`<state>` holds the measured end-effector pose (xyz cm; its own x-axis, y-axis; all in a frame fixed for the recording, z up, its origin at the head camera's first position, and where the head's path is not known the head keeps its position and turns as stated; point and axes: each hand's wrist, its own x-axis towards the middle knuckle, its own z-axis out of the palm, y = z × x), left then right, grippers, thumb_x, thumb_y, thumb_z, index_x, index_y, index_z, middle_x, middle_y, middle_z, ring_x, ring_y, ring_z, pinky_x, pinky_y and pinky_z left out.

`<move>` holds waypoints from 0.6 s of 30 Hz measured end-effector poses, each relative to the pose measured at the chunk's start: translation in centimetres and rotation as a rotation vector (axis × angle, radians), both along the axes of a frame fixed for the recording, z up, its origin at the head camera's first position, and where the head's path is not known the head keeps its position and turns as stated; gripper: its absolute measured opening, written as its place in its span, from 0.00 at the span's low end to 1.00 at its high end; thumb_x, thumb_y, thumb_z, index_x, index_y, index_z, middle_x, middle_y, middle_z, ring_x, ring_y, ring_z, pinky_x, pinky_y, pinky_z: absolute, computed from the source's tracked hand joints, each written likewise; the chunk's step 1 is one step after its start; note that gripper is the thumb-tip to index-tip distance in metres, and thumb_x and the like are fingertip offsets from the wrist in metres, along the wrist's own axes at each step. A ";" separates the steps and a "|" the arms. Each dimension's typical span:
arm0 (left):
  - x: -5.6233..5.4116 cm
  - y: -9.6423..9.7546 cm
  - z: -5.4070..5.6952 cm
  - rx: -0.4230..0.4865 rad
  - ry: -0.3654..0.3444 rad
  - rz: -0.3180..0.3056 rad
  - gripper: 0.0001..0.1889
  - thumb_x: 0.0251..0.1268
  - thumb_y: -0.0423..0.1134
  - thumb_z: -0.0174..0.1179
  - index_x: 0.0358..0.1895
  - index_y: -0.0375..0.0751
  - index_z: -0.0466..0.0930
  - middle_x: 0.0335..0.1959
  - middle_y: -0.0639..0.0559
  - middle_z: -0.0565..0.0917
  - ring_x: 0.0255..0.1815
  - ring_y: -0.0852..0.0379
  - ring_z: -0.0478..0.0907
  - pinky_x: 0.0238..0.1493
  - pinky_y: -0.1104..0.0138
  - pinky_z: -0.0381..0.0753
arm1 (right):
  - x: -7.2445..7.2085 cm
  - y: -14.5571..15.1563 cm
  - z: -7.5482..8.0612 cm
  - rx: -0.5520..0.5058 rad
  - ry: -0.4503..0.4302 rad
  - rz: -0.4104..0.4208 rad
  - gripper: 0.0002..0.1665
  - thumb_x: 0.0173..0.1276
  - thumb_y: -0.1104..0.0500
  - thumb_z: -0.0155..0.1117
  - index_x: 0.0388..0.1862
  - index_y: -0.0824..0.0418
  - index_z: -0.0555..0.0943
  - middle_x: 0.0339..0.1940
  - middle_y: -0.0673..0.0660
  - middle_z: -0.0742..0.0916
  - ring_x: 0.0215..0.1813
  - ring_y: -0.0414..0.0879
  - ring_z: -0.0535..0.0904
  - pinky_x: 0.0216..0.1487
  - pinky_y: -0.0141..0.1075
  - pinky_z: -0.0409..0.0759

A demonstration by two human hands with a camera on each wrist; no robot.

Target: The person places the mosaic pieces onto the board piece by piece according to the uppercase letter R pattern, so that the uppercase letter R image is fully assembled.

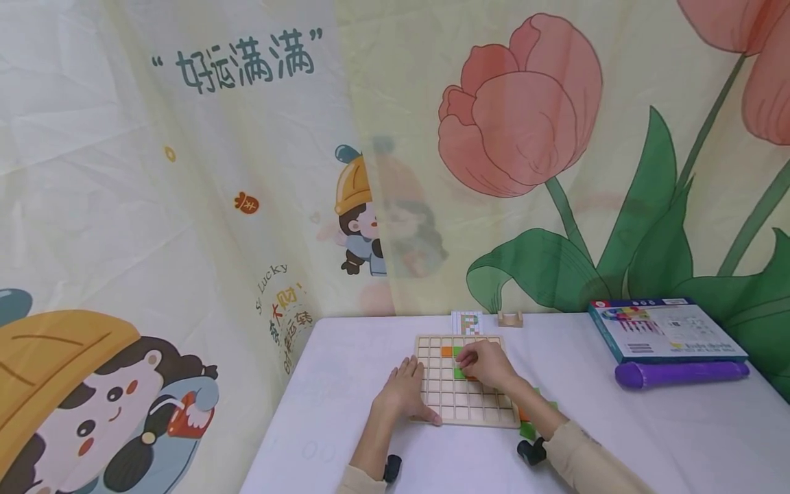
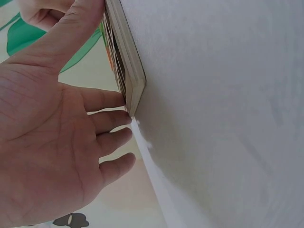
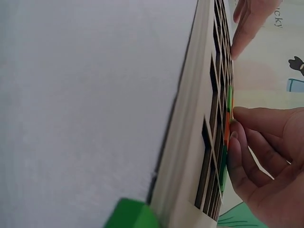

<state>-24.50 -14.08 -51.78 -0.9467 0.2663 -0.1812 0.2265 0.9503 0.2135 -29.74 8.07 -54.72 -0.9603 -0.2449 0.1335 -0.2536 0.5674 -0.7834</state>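
Observation:
A wooden grid board with square cells lies on the white table. My left hand rests along its left side, fingers extended and thumb at the near edge; the left wrist view shows the fingertips against the board's side. Over the upper middle of the grid, my right hand pinches a small square tile, mostly hidden by the fingertips. Around those fingers sit an orange tile, a green tile and, in the right wrist view, a dark green tile in the cells.
Loose green and orange tiles lie off the board's right side, partly under the right forearm. Behind the board are a printed pattern card and a small wooden stand. A boxed set and a purple tube lie at the right.

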 end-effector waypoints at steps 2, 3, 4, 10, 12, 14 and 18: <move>0.0 0.0 0.0 0.002 -0.001 0.001 0.66 0.40 0.65 0.83 0.79 0.31 0.61 0.83 0.36 0.59 0.84 0.41 0.54 0.82 0.48 0.57 | 0.0 0.3 0.0 0.000 -0.003 0.002 0.10 0.61 0.71 0.76 0.39 0.59 0.90 0.29 0.45 0.87 0.34 0.40 0.82 0.38 0.34 0.84; 0.1 0.1 0.0 0.006 0.000 0.002 0.66 0.39 0.65 0.83 0.79 0.31 0.61 0.82 0.36 0.60 0.84 0.41 0.54 0.82 0.48 0.57 | 0.0 0.5 0.0 -0.007 -0.001 0.000 0.09 0.62 0.70 0.75 0.39 0.59 0.90 0.29 0.45 0.87 0.35 0.40 0.82 0.38 0.34 0.84; 0.1 0.1 0.0 0.005 -0.001 0.004 0.66 0.40 0.65 0.83 0.79 0.31 0.61 0.83 0.36 0.59 0.84 0.41 0.54 0.82 0.48 0.57 | 0.0 0.7 0.1 -0.011 0.000 -0.003 0.09 0.63 0.70 0.75 0.40 0.59 0.90 0.30 0.45 0.87 0.35 0.40 0.82 0.38 0.34 0.84; 0.0 0.1 -0.1 0.020 -0.005 0.007 0.66 0.39 0.64 0.83 0.79 0.31 0.61 0.83 0.36 0.59 0.84 0.41 0.53 0.82 0.49 0.57 | 0.3 2.2 0.9 -0.055 0.014 -0.054 0.08 0.64 0.67 0.76 0.41 0.59 0.90 0.31 0.47 0.88 0.37 0.42 0.84 0.39 0.34 0.86; 0.1 0.1 -0.1 0.025 -0.005 0.009 0.66 0.38 0.64 0.84 0.79 0.31 0.61 0.83 0.36 0.59 0.84 0.41 0.53 0.82 0.49 0.57 | 0.5 2.7 1.1 -0.053 0.014 -0.072 0.09 0.64 0.67 0.77 0.43 0.60 0.90 0.32 0.47 0.88 0.37 0.43 0.84 0.39 0.35 0.86; 0.0 0.1 -0.1 0.038 -0.003 0.009 0.66 0.38 0.63 0.84 0.79 0.30 0.61 0.82 0.35 0.59 0.84 0.41 0.53 0.82 0.49 0.57 | 0.7 3.1 1.3 -0.036 0.009 -0.093 0.09 0.64 0.65 0.77 0.44 0.60 0.90 0.32 0.47 0.88 0.37 0.43 0.83 0.40 0.34 0.86; 0.1 0.1 0.0 0.051 -0.005 0.002 0.66 0.38 0.63 0.84 0.79 0.29 0.60 0.82 0.35 0.59 0.84 0.40 0.53 0.82 0.49 0.57 | 1.3 3.9 1.7 -0.005 0.020 -0.109 0.08 0.66 0.63 0.76 0.43 0.59 0.90 0.33 0.47 0.88 0.37 0.43 0.84 0.41 0.35 0.86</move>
